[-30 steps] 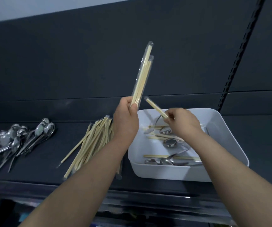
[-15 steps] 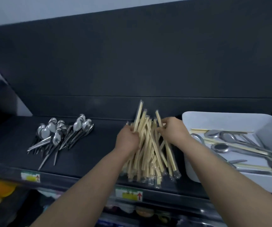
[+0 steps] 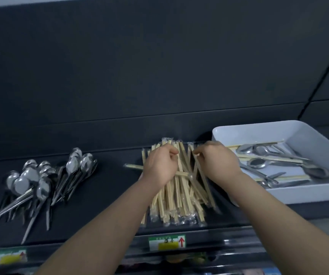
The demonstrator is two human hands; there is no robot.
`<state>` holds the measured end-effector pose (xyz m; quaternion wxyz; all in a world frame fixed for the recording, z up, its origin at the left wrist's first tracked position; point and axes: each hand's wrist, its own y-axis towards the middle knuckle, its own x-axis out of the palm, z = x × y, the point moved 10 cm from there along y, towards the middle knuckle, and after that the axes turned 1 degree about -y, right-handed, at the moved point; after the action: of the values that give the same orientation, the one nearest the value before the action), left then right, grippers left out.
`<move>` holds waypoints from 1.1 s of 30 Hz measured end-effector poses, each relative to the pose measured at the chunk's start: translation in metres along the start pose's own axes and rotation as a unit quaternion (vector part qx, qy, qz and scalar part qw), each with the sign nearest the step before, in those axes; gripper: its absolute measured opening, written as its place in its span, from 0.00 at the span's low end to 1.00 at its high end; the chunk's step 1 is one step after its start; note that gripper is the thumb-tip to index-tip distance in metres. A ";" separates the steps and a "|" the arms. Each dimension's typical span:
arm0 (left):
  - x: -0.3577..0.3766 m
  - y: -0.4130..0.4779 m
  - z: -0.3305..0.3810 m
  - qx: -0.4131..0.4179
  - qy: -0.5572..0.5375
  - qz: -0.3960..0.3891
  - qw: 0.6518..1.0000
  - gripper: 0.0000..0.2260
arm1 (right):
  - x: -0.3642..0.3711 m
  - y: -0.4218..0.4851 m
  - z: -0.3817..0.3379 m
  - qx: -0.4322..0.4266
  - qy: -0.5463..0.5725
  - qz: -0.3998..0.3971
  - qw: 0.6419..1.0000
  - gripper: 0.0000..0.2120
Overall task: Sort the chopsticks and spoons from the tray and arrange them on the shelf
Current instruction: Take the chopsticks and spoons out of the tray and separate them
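A dark grey back panel (image 3: 159, 66), seamed horizontally, rises behind the black shelf (image 3: 110, 195). A thin upright (image 3: 324, 76) slants at far right. Yellow-and-white price labels (image 3: 166, 242) line the near shelf edge. The light is dim.

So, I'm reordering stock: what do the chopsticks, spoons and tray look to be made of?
The chopsticks look like pale, matte bamboo or wood, in clear plastic sleeves that glint at the ends. The spoons look like polished steel: mirror-bright bowls. The tray seems smooth white plastic with rounded corners; melamine or ceramic can't be ruled out.
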<state>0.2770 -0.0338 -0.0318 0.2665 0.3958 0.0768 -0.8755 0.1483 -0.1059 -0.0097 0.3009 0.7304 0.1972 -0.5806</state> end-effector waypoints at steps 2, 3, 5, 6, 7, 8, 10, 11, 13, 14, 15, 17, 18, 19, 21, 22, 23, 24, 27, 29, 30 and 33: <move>0.011 0.005 0.029 0.039 -0.008 -0.002 0.999 0.09 | -0.016 -0.003 0.021 0.019 -0.022 0.030 0.999 0.14; 0.017 0.008 0.043 0.055 -0.009 -0.004 0.998 0.09 | -0.021 -0.004 0.034 0.033 -0.023 0.036 0.999 0.14; 0.033 0.015 0.072 0.080 -0.013 -0.009 0.997 0.09 | -0.029 -0.008 0.064 0.064 -0.014 0.037 0.997 0.15; 0.042 0.018 0.085 0.087 -0.015 -0.015 0.996 0.09 | -0.032 -0.010 0.080 0.078 -0.011 0.035 0.996 0.15; 0.052 0.021 0.097 0.089 -0.017 -0.022 0.996 0.09 | -0.033 -0.012 0.097 0.092 -0.010 0.031 0.995 0.15; 0.063 0.023 0.108 0.091 -0.019 -0.033 0.995 0.09 | -0.034 -0.015 0.115 0.103 -0.011 0.025 0.994 0.15; 0.086 0.027 0.129 0.097 -0.016 -0.059 0.993 0.09 | -0.032 -0.019 0.149 0.122 -0.020 0.004 0.992 0.15; 0.097 0.028 0.139 0.100 -0.013 -0.073 0.992 0.09 | -0.031 -0.022 0.166 0.131 -0.021 -0.011 0.991 0.15; 0.122 0.030 0.158 0.105 0.001 -0.101 0.989 0.08 | -0.028 -0.027 0.200 0.148 -0.019 -0.038 0.988 0.15; 0.135 0.032 0.165 0.105 0.014 -0.114 0.988 0.08 | -0.027 -0.030 0.216 0.155 -0.018 -0.050 0.987 0.15; 0.148 0.033 0.171 0.100 0.028 -0.128 0.986 0.08 | -0.025 -0.033 0.232 0.160 -0.018 -0.066 0.985 0.15; 0.172 0.037 0.175 0.074 0.052 -0.158 0.983 0.08 | -0.018 -0.035 0.259 0.162 -0.023 -0.105 0.981 0.15; 0.182 0.038 0.176 0.059 0.068 -0.168 0.982 0.08 | -0.013 -0.035 0.269 0.159 -0.028 -0.127 0.979 0.16; 0.192 0.040 0.178 0.046 0.089 -0.172 0.980 0.08 | -0.008 -0.034 0.281 0.150 -0.034 -0.148 0.977 0.16; 0.196 0.043 0.172 0.028 0.133 -0.161 0.978 0.08 | 0.003 -0.028 0.281 0.122 -0.045 -0.183 0.974 0.16; 0.198 0.044 0.171 0.021 0.152 -0.153 0.976 0.08 | 0.007 -0.024 0.283 0.106 -0.054 -0.194 0.974 0.16; 0.201 0.044 0.169 0.012 0.169 -0.148 0.974 0.08 | 0.010 -0.020 0.283 0.089 -0.066 -0.203 0.973 0.15; 0.203 0.043 0.167 0.003 0.182 -0.149 0.972 0.09 | 0.013 -0.017 0.281 0.073 -0.081 -0.210 0.972 0.14; 0.211 0.041 0.156 -0.021 0.198 -0.176 0.964 0.09 | 0.022 -0.010 0.276 0.037 -0.141 -0.225 0.963 0.14; 0.216 0.041 0.150 -0.039 0.206 -0.197 0.958 0.09 | 0.025 -0.010 0.274 0.028 -0.164 -0.236 0.957 0.15; 0.219 0.041 0.148 -0.044 0.219 -0.205 0.953 0.09 | 0.024 -0.011 0.275 0.030 -0.166 -0.239 0.956 0.16; 0.228 0.042 0.141 -0.059 0.276 -0.221 0.933 0.14 | 0.014 -0.011 0.287 0.070 -0.133 -0.223 0.963 0.17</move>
<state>0.0830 -0.2100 -0.1003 0.0572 0.5789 0.2841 -0.7622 -0.0648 -0.2903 -0.0675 0.1352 0.6034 0.2724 -0.7372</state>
